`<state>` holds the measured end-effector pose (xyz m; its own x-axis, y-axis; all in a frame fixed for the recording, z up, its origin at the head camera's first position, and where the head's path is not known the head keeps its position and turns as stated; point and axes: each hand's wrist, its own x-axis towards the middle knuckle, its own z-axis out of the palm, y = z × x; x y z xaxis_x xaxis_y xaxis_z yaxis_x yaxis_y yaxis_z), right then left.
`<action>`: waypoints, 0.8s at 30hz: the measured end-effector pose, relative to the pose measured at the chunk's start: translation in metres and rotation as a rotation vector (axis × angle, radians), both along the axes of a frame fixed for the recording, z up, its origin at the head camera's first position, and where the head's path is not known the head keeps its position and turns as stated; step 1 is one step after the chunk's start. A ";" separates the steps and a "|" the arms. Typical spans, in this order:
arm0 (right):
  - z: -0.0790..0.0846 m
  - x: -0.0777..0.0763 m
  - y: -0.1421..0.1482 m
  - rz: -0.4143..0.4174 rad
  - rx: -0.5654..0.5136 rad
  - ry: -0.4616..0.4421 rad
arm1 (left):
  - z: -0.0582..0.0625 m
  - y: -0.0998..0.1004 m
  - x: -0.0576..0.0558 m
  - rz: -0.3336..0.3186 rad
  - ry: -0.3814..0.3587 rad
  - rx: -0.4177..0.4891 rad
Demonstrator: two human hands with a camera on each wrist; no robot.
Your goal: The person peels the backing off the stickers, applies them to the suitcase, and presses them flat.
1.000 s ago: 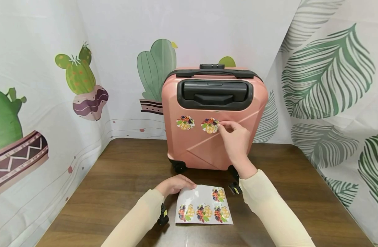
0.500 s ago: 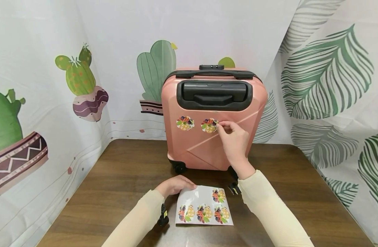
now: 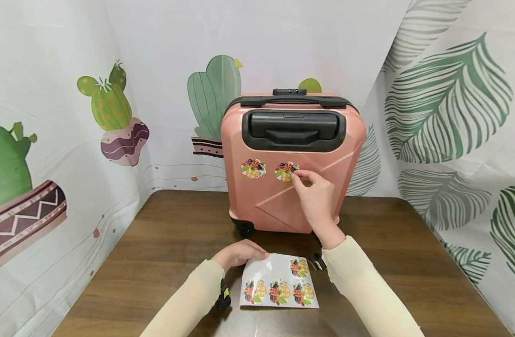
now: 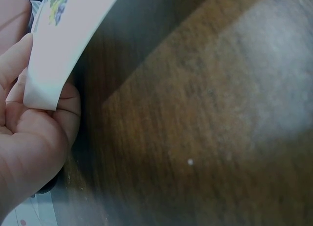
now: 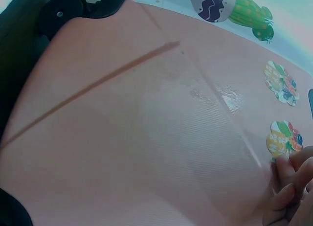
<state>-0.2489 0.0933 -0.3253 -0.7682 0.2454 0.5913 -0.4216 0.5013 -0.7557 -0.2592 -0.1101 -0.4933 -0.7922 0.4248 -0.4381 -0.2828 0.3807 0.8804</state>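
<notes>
Right hand is up at the pink suitcase, and I see thumb and forefinger brought tip to tip at the lower right edge of the right fruit sticker; whether that edge is caught between them, I can't tell from here. The sticker sits on the suitcase's face, below the black handle recess, with the left fruit sticker just beside it, the two level and apart. Over on my right wrist feed, the fingertips cover a bit of the sticker's rim, the other fingers bent in behind. Down below, the left hand has the white sticker sheet by its upper left corner, pinching it, thumb on one face and fingers behind, and the left wrist view gives me that corner curving into the palm. I count four fruit stickers on the sheet: a row of three along the near edge and a single one above at the right. The suitcase stands upright on the brown wooden table, the sheet in front of it, a cactus-print curtain behind.
</notes>
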 end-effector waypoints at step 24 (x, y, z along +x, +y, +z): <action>-0.026 0.022 0.018 0.182 0.160 -0.058 | -0.003 0.000 -0.001 -0.003 0.004 -0.005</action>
